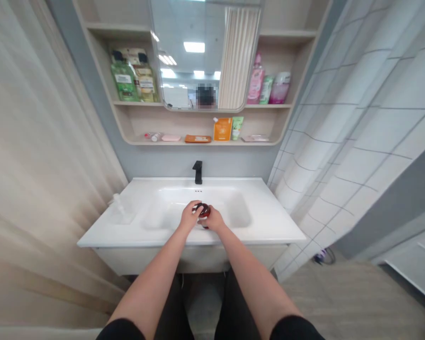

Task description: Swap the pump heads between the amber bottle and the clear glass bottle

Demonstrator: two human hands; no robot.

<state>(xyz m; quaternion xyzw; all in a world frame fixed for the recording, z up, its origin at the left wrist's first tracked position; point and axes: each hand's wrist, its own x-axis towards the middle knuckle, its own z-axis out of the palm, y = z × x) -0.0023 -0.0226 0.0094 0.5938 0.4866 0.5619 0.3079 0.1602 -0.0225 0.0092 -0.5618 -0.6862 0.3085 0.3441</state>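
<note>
Over the front rim of the white sink [239,215], both hands close in on a small dark red-brown jar [206,213] with a dark top. My left hand [190,216] is closed at the jar's left side, its fingertips by the dark top. On the right side, my right hand [215,220] wraps round the jar's body. The fingers cover much of the jar, and any label on it is too small to read.
A black faucet [198,172] stands behind the basin. On the counter's left is a clear pump bottle [118,205]. Above, a mirror cabinet holds green and yellow bottles [124,78], pink bottles [257,80] and an orange pouch [222,129]. Curtains [31,141] hang at the left.
</note>
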